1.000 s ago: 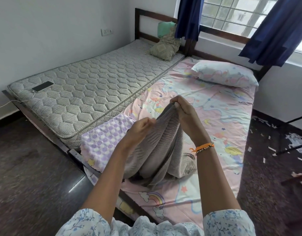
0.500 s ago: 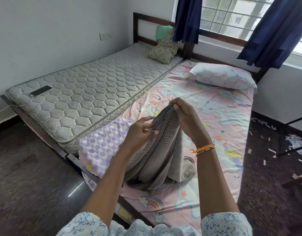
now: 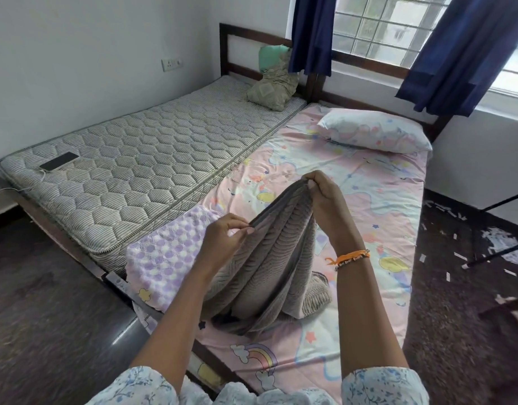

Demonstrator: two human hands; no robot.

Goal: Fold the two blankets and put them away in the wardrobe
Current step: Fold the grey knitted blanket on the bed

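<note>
A grey ribbed blanket [image 3: 269, 267] hangs in folds above the pink bed [image 3: 368, 217], its lower end bunched on the sheet. My right hand [image 3: 322, 191] pinches its top corner, held highest. My left hand [image 3: 222, 238] pinches the blanket's upper edge lower down and to the left. A white blanket with purple dots [image 3: 167, 255] lies spread flat on the near left corner of the pink bed, partly under my left arm. No wardrobe is in view.
A bare quilted mattress [image 3: 140, 171] adjoins on the left, with a phone [image 3: 59, 161] on a cable near its corner and a crumpled cushion [image 3: 272, 86] at its head. A pillow [image 3: 374, 130] lies on the pink bed. Paper scraps [image 3: 497, 247] litter the dark floor at right.
My left hand has slid down and left along the grey blanket's edge, away from my right hand, spreading the edge between them. The right hand stays at the corner.
</note>
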